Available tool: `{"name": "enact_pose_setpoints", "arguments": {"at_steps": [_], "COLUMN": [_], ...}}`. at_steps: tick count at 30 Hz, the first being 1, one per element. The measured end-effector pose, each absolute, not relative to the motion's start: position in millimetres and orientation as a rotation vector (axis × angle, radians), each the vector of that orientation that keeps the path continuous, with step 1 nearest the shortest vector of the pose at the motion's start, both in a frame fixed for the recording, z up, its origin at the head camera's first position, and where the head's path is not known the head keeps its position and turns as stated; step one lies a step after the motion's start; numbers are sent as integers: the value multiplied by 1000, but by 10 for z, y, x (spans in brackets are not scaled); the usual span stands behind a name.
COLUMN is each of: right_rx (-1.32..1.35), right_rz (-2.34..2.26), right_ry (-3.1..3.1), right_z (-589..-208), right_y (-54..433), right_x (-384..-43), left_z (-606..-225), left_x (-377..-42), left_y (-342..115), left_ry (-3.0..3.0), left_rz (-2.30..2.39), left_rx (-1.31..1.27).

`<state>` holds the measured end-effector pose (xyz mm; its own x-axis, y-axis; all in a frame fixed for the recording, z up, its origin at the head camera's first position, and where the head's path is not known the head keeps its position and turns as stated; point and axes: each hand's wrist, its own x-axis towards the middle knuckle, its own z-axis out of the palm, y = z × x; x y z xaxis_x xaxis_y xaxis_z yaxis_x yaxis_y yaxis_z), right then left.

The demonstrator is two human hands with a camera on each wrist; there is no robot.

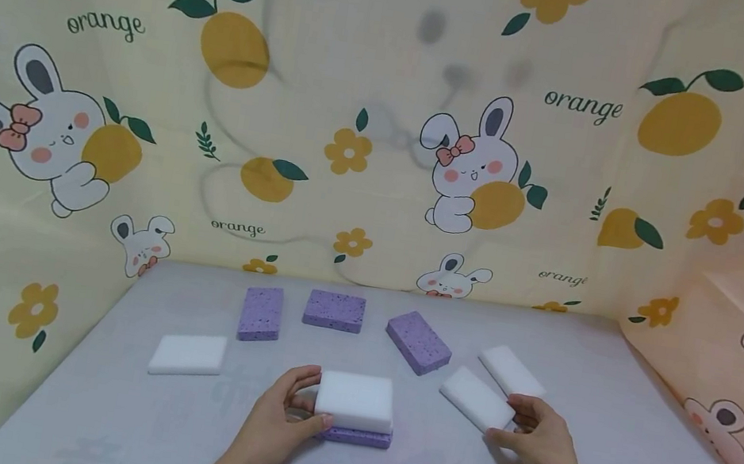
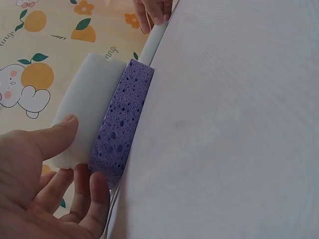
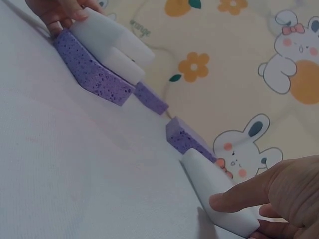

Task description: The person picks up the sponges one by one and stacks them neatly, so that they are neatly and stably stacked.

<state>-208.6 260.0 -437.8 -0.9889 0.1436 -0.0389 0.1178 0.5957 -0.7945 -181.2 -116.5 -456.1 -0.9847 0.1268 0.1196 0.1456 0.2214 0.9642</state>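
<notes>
A white sponge block (image 1: 355, 400) lies flat on top of a purple sponge (image 1: 356, 436) near the middle of the table. My left hand (image 1: 283, 411) grips the white block by its left end, thumb on its near side; the left wrist view shows fingertips beside the purple sponge (image 2: 122, 122) too. To the right, my right hand (image 1: 540, 435) pinches the near right corner of another white sponge block (image 1: 477, 398) between thumb and fingers. In the right wrist view the thumb presses on this block (image 3: 219, 191). Whether it touches the table is unclear.
Behind the hands lie three purple sponges: one at left (image 1: 261, 314), one at centre (image 1: 334, 311), one at right (image 1: 418, 342). Another white block (image 1: 511, 371) lies just behind the pinched one, and one more white block (image 1: 187, 355) at far left. A printed cloth (image 1: 375, 208) stands behind.
</notes>
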Motion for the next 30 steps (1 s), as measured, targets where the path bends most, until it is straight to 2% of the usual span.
{"name": "enact_pose_setpoints", "arguments": {"at_steps": [21, 30], "right_rx": [-165, -166], "right_rz": [1276, 1452], "right_ry": [-2827, -2762], "right_z": [-4379, -4357], "right_y": [2594, 2566], "right_x": [-2075, -2056], "left_z": [-4562, -4574], "left_x": [-1802, -1809], "left_y": [-1167, -1172], "left_ry": [-2436, -2438], "left_rz": [-1930, -1919], "left_rx": [-280, -285]}}
